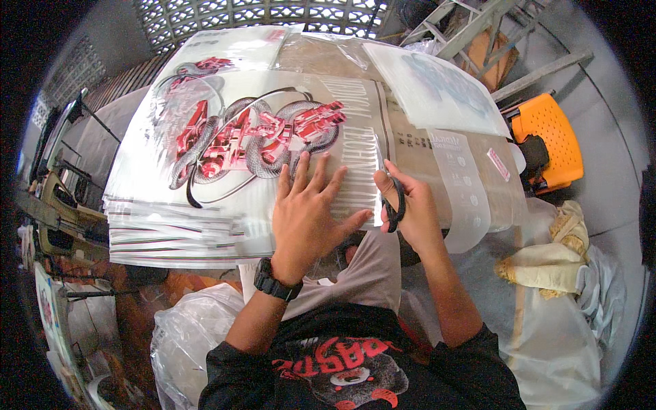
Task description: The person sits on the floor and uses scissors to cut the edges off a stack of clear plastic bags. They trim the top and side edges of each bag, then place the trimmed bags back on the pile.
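A large printed film sheet [236,89] with a grey snake and red machine parts lies on top of a thick stack of like sheets [171,239]. My left hand [304,215] presses flat on it near its front edge, fingers spread. In my right hand [418,212] are black-handled scissors [395,201], at the sheet's right-hand edge beside the printed lettering. Their blades are mostly hidden, so I cannot tell whether they are on the film. Right of the scissors, a see-through printed film strip [461,188] hangs over the table's front edge.
Another pile of pale printed sheets [444,92] lies at the far right of the table. Beyond it stand an orange chair [547,140] and a ladder [478,34]. A plastic bag [195,335] is at lower left; cream cloth [547,266] lies on the right.
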`<state>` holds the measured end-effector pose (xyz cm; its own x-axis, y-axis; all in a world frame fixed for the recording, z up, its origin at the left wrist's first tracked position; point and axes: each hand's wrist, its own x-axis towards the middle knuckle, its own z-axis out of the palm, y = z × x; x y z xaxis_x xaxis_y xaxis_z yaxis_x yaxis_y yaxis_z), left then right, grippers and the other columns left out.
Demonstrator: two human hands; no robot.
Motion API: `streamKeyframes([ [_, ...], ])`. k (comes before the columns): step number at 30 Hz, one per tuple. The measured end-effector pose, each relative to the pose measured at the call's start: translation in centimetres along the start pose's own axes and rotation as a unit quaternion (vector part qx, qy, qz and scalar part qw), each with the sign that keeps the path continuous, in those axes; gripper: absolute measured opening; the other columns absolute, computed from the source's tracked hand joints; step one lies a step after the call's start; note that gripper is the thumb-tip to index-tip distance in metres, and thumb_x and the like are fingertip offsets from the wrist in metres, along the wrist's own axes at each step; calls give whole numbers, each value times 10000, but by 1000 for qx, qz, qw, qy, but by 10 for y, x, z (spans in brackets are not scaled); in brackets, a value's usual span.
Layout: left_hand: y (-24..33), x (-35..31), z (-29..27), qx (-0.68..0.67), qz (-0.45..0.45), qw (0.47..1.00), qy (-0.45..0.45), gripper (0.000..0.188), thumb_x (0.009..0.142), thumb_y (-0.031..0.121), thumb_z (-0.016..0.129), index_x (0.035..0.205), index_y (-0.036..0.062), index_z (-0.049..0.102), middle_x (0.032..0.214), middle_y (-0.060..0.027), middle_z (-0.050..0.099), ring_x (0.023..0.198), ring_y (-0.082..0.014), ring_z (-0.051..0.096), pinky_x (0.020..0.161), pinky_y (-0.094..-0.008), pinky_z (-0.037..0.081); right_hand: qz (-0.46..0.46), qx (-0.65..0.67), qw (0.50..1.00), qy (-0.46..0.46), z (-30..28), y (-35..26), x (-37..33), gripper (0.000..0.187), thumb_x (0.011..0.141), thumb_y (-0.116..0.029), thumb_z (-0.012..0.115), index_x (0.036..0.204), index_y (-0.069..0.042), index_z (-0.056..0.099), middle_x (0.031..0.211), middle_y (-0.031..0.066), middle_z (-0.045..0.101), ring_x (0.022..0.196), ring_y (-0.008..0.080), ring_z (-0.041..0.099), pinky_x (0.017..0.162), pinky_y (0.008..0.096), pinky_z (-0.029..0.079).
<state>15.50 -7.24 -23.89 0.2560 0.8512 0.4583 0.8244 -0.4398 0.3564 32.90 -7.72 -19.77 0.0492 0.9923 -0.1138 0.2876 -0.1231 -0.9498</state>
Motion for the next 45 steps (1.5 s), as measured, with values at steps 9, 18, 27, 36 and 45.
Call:
streamKeyframes([
  [9,1,1,-1,-9,-7,1000,-9,704,747,570,674,1274,108,603,1409,-162,484,1373,-367,352,1143,-515,198,-18,-31,999,-6,-3,1,14,756,899,-479,637,1338,107,448,495,13,510,406,85,507,390,270,392],
  [18,3,3,-3,-7,-11,1000,-19,715,737,570,683,1284,119,595,1415,-157,479,1374,-368,351,1140,-518,204,-49,-38,998,-4,-4,1,32,769,893,-523,620,1303,114,486,493,33,536,405,95,519,404,274,396],
  [27,3,3,-5,-4,-15,1000,-22,693,748,569,676,1263,111,611,1423,-140,474,1381,-353,341,1141,-521,200,-15,-36,999,-13,-4,-8,44,760,892,-505,634,1337,88,467,533,-8,530,429,57,503,411,218,383],
  [36,5,6,-7,-3,-20,999,-38,708,748,583,670,1274,113,604,1432,-135,467,1390,-349,327,1148,-517,183,-37,-14,999,-14,-5,-1,55,737,906,-471,632,1337,100,458,530,-10,522,429,55,500,406,219,377],
  [45,5,5,-8,-3,-21,999,-36,701,759,588,659,1277,119,603,1430,-138,469,1391,-350,325,1149,-512,183,-27,-15,999,-22,-3,-8,66,767,893,-499,634,1337,101,457,542,-5,515,431,63,509,407,233,401],
])
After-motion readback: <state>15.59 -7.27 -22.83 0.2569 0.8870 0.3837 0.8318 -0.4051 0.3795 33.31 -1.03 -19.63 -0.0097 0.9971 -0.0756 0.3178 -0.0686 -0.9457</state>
